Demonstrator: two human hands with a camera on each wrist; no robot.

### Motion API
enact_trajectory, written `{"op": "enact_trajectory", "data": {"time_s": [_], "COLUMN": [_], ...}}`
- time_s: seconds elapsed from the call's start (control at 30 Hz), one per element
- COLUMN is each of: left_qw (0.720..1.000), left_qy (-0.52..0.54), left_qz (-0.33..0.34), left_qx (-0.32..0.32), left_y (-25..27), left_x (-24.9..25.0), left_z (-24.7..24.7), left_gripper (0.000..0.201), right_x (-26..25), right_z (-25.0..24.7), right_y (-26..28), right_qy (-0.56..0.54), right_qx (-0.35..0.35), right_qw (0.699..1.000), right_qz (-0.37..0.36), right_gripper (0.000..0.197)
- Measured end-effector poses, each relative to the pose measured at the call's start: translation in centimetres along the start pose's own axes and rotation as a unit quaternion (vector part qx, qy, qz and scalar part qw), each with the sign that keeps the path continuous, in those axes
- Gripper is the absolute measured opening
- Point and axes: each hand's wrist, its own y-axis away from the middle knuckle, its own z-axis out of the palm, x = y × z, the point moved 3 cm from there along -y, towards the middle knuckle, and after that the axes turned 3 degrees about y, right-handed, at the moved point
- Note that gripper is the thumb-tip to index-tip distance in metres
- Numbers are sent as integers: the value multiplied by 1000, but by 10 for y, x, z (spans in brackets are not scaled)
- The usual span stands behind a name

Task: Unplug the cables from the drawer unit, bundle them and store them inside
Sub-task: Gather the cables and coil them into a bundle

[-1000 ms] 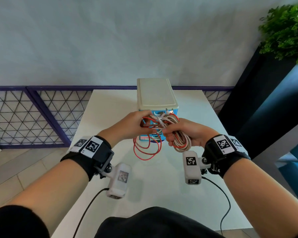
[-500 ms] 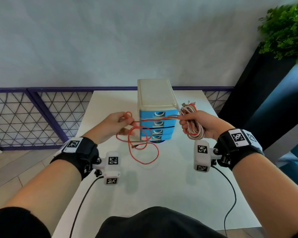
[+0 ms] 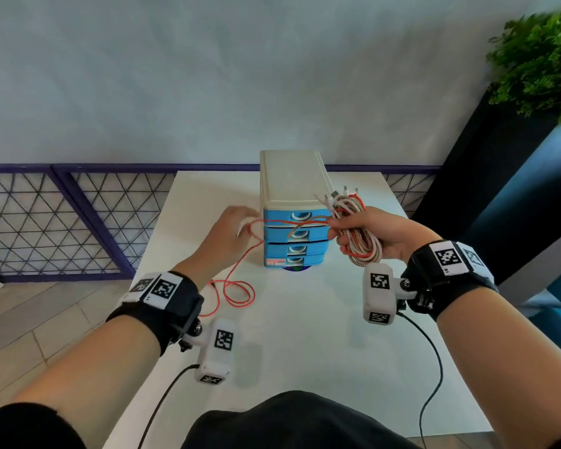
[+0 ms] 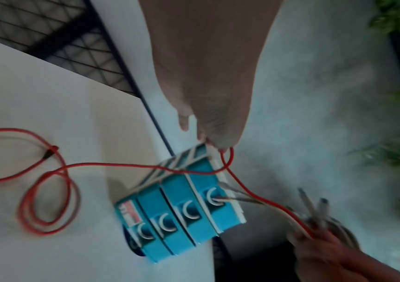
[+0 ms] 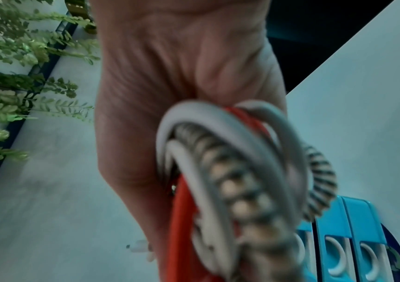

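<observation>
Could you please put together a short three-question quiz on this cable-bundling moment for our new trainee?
1. True or false: the right hand has its grip closed round a coiled bundle of cables.
2. Multiple choice: where does the loose end of the red cable lie? A) on top of the drawer unit; B) in loops on the white table; C) inside an open drawer.
3. Fill in: the left hand holds the red cable to the ___ of the drawer unit, from the person's view.

Key: 1 true; 2 B; 3 left.
</observation>
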Motion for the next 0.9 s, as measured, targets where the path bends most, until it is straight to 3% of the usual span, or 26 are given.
{"op": "enact_trajectory", "data": {"time_s": [0.1,0.27,0.37,0.43,0.5,0.63,0.73,0.83,0.9], "left_qw": [994,972,976,959,942,921,894,873,872], "left_qy": [84,187,48,-82,-102,106,191,221,203], "left_qz": [53,13,25,46,39,-49,-128,-208,-229], "left_qx": [44,-139,-210,-266,-319,-371,-385,-381,-382], "left_y": [-6,-15,-15,-9,-2,5,5,1,0], "left_x": [41,57,57,59,57,52,47,43,41], "left_z": [-10,-6,1,10,22,21,12,7,4], "left_gripper": [36,42,40,34,40,43,39,36,34], "right_x": [-3,-1,0,-1,-2,-3,-1,0,1], "right_z": [7,8,10,12,14,10,7,11,11], "right_y": [-1,-1,1,2,2,0,-4,-8,-11], "right_qy": [64,130,160,185,209,214,204,217,211], "right_qx": [-34,-86,-104,-119,-129,-87,-25,41,76], "right_qw": [997,988,982,975,969,973,978,973,971], "right_qz": [-13,2,7,8,6,-20,-41,-71,-85], "right_gripper": [5,8,10,7,7,7,6,3,6]}}
